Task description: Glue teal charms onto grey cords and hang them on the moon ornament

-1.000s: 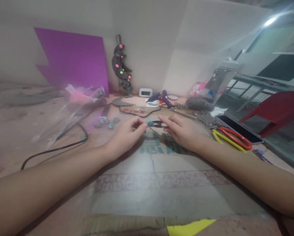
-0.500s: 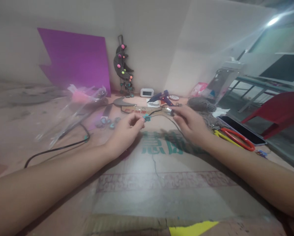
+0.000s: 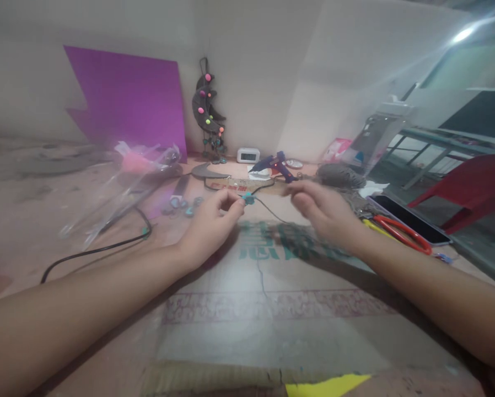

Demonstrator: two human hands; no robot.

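Note:
My left hand (image 3: pixel 214 220) is closed in a pinch, thumb against forefinger, on a small teal flower-shaped piece (image 3: pixel 248 198). A thin grey cord (image 3: pixel 272 212) runs from the piece to the right and sags towards the board. My right hand (image 3: pixel 324 212) hovers to the right of the piece, apart from it. Its fingers are bent and smeared by motion, so whether they hold anything is unclear. Behind the hands lies a blue glue gun (image 3: pixel 274 164) with a small red light. A grey crescent (image 3: pixel 209 171) lies left of it.
A printed board (image 3: pixel 231 331) covers the table before me. On the right are red-handled scissors (image 3: pixel 404 234), a phone (image 3: pixel 415 219) and grey yarn (image 3: pixel 340 175). Left are plastic wrap (image 3: pixel 119 187) and a black cable (image 3: pixel 94 251). A moon ornament (image 3: pixel 208 110) hangs behind, near a white clock (image 3: pixel 248 155).
My right hand has shifted slightly right; the shiny bit at its fingertips no longer shows. The cord has dropped from its raised arc. My left hand keeps its pinch almost in place.

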